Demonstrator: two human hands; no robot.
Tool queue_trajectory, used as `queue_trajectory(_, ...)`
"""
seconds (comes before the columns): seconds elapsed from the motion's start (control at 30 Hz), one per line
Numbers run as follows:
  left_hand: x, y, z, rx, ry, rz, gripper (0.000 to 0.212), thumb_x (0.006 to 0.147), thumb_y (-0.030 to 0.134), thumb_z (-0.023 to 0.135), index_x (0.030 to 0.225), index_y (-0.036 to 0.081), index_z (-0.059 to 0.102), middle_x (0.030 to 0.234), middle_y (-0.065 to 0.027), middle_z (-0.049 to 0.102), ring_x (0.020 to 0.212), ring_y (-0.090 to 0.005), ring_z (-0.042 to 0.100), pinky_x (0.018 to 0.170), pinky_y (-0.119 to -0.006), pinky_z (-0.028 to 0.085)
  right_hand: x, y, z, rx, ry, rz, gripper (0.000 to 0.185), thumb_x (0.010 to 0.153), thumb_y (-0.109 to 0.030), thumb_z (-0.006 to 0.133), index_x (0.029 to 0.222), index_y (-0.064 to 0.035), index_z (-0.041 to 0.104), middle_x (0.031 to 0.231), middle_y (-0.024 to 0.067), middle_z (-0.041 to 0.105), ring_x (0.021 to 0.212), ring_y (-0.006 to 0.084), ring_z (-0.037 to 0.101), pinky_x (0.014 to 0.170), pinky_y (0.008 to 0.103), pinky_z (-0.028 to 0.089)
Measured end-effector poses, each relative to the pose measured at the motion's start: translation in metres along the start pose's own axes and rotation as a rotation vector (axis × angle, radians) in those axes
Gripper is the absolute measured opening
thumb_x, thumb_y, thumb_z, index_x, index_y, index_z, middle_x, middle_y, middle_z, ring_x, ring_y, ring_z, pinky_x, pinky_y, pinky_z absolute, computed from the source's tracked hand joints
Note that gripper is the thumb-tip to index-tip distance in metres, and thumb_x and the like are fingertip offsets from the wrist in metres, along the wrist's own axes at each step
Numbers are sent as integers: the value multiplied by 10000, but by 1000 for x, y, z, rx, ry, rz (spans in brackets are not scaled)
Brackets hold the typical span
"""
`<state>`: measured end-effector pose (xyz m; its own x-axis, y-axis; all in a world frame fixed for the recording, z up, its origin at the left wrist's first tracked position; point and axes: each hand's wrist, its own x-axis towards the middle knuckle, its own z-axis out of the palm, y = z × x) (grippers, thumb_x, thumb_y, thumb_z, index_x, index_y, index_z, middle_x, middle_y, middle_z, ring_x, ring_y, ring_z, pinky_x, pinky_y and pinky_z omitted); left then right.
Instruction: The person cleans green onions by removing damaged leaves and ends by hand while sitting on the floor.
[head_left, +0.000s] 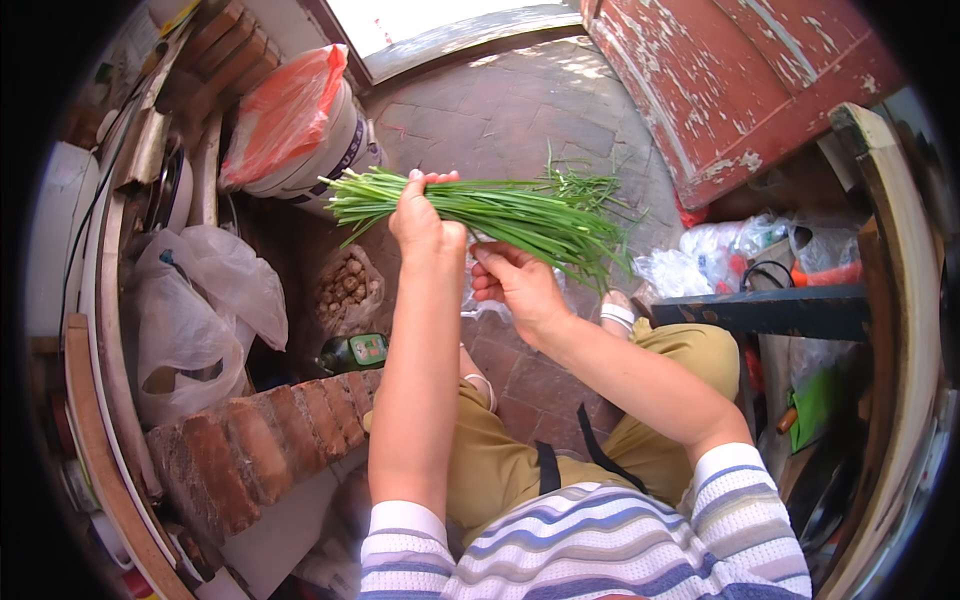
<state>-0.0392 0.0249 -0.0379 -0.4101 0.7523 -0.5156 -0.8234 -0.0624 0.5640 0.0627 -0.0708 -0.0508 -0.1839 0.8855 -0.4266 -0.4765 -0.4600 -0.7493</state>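
Observation:
My left hand (426, 217) is closed around a bunch of long green garlic chives (517, 210) near its pale cut ends, which point to the left. The leafy tips fan out to the right. Just below the bunch is my right hand (517, 289), with its thumb and forefinger close together; whether a stalk is pinched between them I cannot tell. Loose green trimmings (581, 184) lie on the floor behind the tips. Under my hands, a clear plastic bag (487, 306) is partly hidden.
A white bucket (341, 146) with a red plastic bag stands at upper left. Garlic bulbs (349, 285), a green bottle (356, 352), a brick ledge (262, 442) and a whitish bag (195, 322) are at left. A peeling red door (742, 82) and plastic bags (720, 251) are at right.

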Motion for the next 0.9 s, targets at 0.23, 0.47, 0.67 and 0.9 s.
queue_trajectory(0.23, 24, 44, -17, -272, -296, -236, 152, 874, 92, 538, 762, 2, 488, 718, -111, 539, 743, -248, 553, 855, -437, 484, -8, -9, -19, -214, -117, 102, 216, 897, -164, 550, 1000, 22, 592, 752, 29, 587, 626, 105, 564, 567, 245, 498)
queue_trajectory(0.47, 28, 83, -29, -590, -530, -390, 122, 870, 28, 499, 765, -2, 443, 729, -73, 461, 795, -205, 489, 932, -375, 418, 17, -65, -95, -1613, 167, -941, 391, 738, 9, 569, 1121, -63, 560, 862, 113, 606, 873, 286, 595, 687, 350, 499)
queue_trajectory(0.67, 27, 98, -34, -654, -599, -360, 143, 891, 36, 481, 754, 5, 451, 719, -74, 460, 797, -207, 489, 896, -343, 420, -2, -128, -64, -1149, 489, -1055, 90, 785, -108, 649, 833, -32, 645, 769, 81, 605, 712, 222, 589, 639, 307, 470)
queue_trajectory(0.9, 34, 106, -44, -617, -582, -341, 140, 886, 33, 488, 752, 1, 463, 734, -85, 486, 850, -223, 496, 898, -349, 418, -38, -141, -39, -960, 29, -1173, 86, 708, -29, 684, 769, -67, 637, 779, 51, 591, 713, 170, 585, 626, 293, 468)
